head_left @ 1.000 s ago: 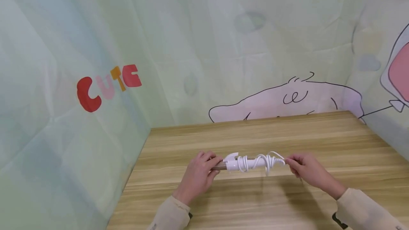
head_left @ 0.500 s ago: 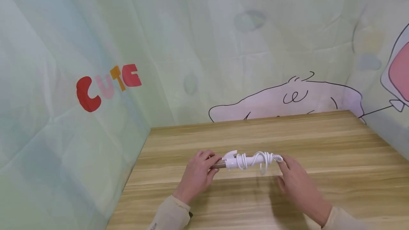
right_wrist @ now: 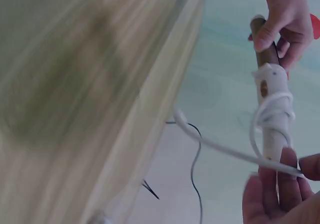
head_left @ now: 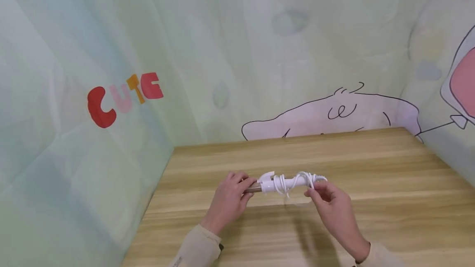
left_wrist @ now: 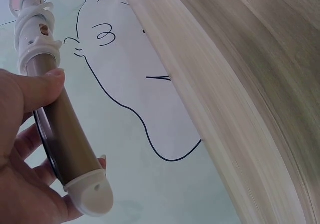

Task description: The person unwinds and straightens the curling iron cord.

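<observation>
My left hand [head_left: 227,202] holds a curling iron by its brown barrel [left_wrist: 70,126], thumb on one side and fingers round the other. The barrel's white tip [left_wrist: 91,194] sticks out past the fingers in the left wrist view. Toward the right reaches the white handle [head_left: 267,186], with a small lever on top. A white cord [right_wrist: 225,150] is looped several times round the handle, and a length of it trails away in the right wrist view. At the handle's right end, my right hand [head_left: 335,209] pinches the cord between thumb and fingers.
The iron is held above a wood-grain table [head_left: 389,217]. Pale printed curtains [head_left: 230,52] hang behind the table and along both sides. The table's back edge meets a cartoon drawing [head_left: 334,114] on the cloth.
My right hand has moved left from beyond the cord's end to the handle's end, bringing the cord round. The left hand and the iron have hardly moved.
</observation>
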Available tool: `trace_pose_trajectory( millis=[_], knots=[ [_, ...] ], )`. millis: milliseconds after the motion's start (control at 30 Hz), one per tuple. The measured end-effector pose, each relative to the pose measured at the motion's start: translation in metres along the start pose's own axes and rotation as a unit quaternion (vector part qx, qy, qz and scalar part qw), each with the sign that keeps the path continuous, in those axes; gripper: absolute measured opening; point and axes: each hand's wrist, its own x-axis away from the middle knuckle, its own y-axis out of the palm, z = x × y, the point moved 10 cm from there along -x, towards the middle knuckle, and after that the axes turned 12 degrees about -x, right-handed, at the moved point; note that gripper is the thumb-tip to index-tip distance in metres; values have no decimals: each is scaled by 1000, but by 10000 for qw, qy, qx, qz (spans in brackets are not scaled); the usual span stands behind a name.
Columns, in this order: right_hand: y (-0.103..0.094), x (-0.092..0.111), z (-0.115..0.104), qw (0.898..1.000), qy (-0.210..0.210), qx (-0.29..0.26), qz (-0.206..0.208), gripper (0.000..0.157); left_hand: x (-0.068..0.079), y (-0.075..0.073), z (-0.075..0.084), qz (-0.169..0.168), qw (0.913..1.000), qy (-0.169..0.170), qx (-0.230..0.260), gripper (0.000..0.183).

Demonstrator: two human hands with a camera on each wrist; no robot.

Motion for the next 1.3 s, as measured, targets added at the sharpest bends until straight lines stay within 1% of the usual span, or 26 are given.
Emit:
trace_pose_trajectory(
  millis=[67, 100, 200, 233, 333, 400, 467, 567, 700, 833, 900, 967, 1000, 1033, 1133, 1200, 1233, 1300],
  knots=[
    [0, -3, -1, 9993, 158, -272, -183, 5, 1, 1, 0, -32, 10000, 15, -35, 34],
    [-1, -6, -3, 9989, 225, -295, -299, 6, 2, 2, 0, -54, 10000, 19, -51, 34],
    [-3, -17, -8, 9968, 264, 155, -733, 10, 2, 4, -1, -107, 9999, -4, -50, 34],
    [-4, -21, -11, 9949, 219, 433, -885, 11, 3, 4, -2, -116, 9999, -16, -49, 34],
    [-6, -35, -18, 9851, -54, 1114, -1312, 12, 4, 4, -2, -152, 9999, -20, -21, 33],
    [-8, -42, -20, 9799, -178, 1256, -1542, 11, 6, 4, -2, -177, 9998, 8, 23, 33],
    [-11, -49, -22, 9766, -340, 1297, -1683, 9, 6, 4, -1, -196, 9997, 36, 110, 33],
    [-17, -58, -19, 9742, -494, 1336, -1751, 8, 6, 3, -2, -226, 9993, 32, 283, 34],
    [-26, -66, -6, 9714, -579, 1402, -1829, 7, 7, 2, -5, -235, 9986, -39, 464, 35],
    [-34, -62, 12, 9682, -520, 1469, -1955, 7, 11, 2, -11, -162, 9981, -139, 573, 35],
    [-32, -56, 18, 9638, -544, 1499, -2139, 7, 12, 1, -14, -142, 9978, -222, 606, 35],
    [-26, -43, 24, 9528, -568, 1514, -2568, 7, 14, 3, -16, -176, 9975, -329, 600, 35],
    [-20, -36, 25, 9449, -627, 1474, -2855, 7, 15, 4, -16, -200, 9973, -378, 591, 35],
    [-14, -28, 27, 9361, -637, 1366, -3178, 8, 15, 5, -17, -219, 9971, -425, 590, 35],
    [5, -4, 19, 9065, -947, 990, -3994, 7, 14, 5, -17, -226, 9973, -488, 502, 35],
    [15, 8, 8, 8899, -1327, 737, -4302, 7, 13, 5, -15, -227, 9977, -455, 438, 36],
    [18, 13, 1, 8832, -1553, 648, -4377, 8, 12, 5, -15, -228, 9980, -426, 396, 36],
    [23, 20, -15, 8726, -2104, 544, -4374, 13, 12, 6, -13, -261, 9987, -347, 284, 36]
  ],
)
